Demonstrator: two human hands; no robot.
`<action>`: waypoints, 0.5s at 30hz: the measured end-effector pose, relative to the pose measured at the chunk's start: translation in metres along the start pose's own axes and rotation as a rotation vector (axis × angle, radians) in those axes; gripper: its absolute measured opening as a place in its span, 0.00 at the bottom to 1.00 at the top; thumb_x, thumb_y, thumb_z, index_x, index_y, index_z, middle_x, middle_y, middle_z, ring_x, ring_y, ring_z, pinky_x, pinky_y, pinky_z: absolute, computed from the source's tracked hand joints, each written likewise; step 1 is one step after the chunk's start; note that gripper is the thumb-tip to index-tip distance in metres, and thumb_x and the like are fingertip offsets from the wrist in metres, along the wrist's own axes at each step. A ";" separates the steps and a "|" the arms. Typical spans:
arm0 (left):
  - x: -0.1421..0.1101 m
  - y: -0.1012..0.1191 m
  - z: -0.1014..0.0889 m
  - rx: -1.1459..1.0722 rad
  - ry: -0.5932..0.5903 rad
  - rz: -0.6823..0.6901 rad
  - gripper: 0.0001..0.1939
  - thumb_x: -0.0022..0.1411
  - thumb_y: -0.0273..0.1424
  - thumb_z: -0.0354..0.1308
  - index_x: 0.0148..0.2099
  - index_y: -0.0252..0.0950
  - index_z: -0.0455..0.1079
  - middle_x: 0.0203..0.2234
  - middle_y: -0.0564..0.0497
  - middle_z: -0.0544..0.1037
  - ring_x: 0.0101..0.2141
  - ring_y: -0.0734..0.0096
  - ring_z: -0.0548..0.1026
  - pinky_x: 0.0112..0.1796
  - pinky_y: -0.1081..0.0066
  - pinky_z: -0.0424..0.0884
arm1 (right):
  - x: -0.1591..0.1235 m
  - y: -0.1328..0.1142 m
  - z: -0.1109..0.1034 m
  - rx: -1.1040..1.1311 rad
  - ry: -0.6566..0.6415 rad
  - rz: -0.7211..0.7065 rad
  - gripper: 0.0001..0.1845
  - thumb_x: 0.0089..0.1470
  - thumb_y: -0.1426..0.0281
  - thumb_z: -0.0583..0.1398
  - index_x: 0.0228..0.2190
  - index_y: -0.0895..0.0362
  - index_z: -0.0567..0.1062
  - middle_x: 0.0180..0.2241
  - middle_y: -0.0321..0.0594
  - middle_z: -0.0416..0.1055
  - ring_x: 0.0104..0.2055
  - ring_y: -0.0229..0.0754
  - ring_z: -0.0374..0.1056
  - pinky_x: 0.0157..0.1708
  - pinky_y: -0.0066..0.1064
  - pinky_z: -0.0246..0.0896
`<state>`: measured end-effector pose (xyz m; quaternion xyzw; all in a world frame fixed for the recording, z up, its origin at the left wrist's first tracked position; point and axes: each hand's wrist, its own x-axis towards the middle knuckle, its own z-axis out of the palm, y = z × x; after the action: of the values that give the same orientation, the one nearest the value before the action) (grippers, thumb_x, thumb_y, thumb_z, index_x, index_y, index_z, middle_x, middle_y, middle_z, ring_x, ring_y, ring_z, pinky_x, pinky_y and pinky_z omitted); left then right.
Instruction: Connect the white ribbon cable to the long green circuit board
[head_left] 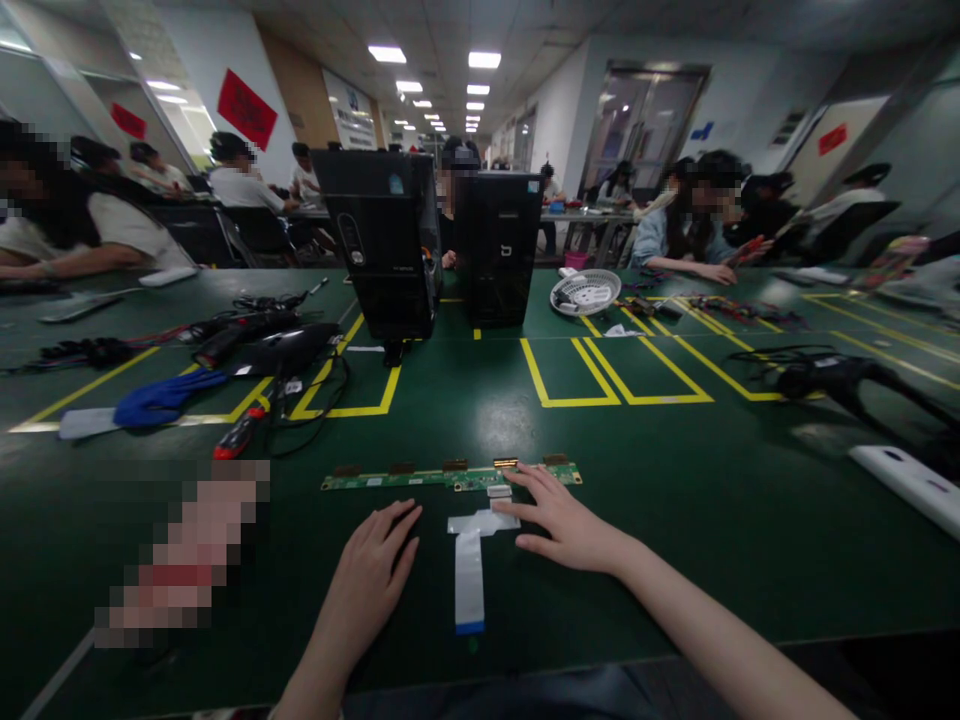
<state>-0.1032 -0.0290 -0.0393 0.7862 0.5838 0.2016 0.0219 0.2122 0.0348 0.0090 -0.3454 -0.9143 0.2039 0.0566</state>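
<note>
A long, narrow green circuit board (pixel 420 481) lies across the green tabletop in front of me. From its underside edge a white flat ribbon cable (pixel 469 580) with a blue end runs toward me, bent near the top. My right hand (pixel 559 515) rests with fingers spread, its fingertips at the ribbon cable's upper part and the board's right portion. Left of the cable, my left hand (pixel 379 560) lies on the table with fingers extended, apart from both board and cable. Neither hand grips anything.
Two black computer towers (pixel 499 250) stand at the table's far side. A red-and-black screwdriver (pixel 241 430), a blue glove (pixel 165 397) and tangled black cables lie left. At right are a white power strip (pixel 911 490) and a black cable bundle (pixel 832 375). A white basket (pixel 585 292) sits farther back; people sit around.
</note>
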 end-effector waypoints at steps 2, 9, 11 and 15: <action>0.000 0.000 0.000 0.000 0.002 0.001 0.21 0.69 0.35 0.45 0.60 0.39 0.65 0.57 0.46 0.70 0.56 0.57 0.68 0.57 0.50 0.63 | -0.002 -0.002 -0.001 0.005 -0.022 0.018 0.31 0.61 0.49 0.49 0.63 0.42 0.57 0.68 0.37 0.40 0.70 0.51 0.30 0.65 0.54 0.28; -0.001 0.000 0.000 0.000 -0.013 -0.012 0.21 0.69 0.34 0.45 0.61 0.40 0.65 0.57 0.47 0.69 0.56 0.57 0.68 0.57 0.50 0.63 | -0.021 -0.005 -0.005 -0.016 -0.041 0.108 0.31 0.61 0.48 0.49 0.63 0.39 0.57 0.68 0.37 0.41 0.69 0.53 0.34 0.64 0.57 0.27; -0.001 0.000 0.000 -0.002 -0.008 -0.011 0.20 0.69 0.34 0.45 0.60 0.40 0.65 0.57 0.47 0.70 0.56 0.57 0.68 0.57 0.51 0.63 | -0.033 -0.003 -0.005 -0.037 -0.029 0.170 0.31 0.60 0.47 0.49 0.62 0.38 0.57 0.68 0.37 0.43 0.69 0.53 0.36 0.64 0.59 0.28; -0.001 0.001 0.001 0.004 -0.002 -0.014 0.20 0.69 0.34 0.46 0.60 0.39 0.65 0.56 0.46 0.70 0.56 0.57 0.68 0.57 0.51 0.63 | -0.064 0.008 0.000 -0.091 0.013 0.324 0.30 0.61 0.48 0.47 0.63 0.37 0.55 0.68 0.37 0.42 0.69 0.53 0.38 0.63 0.61 0.30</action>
<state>-0.1027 -0.0300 -0.0401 0.7822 0.5897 0.1997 0.0223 0.2651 -0.0013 0.0086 -0.4920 -0.8544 0.1664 0.0133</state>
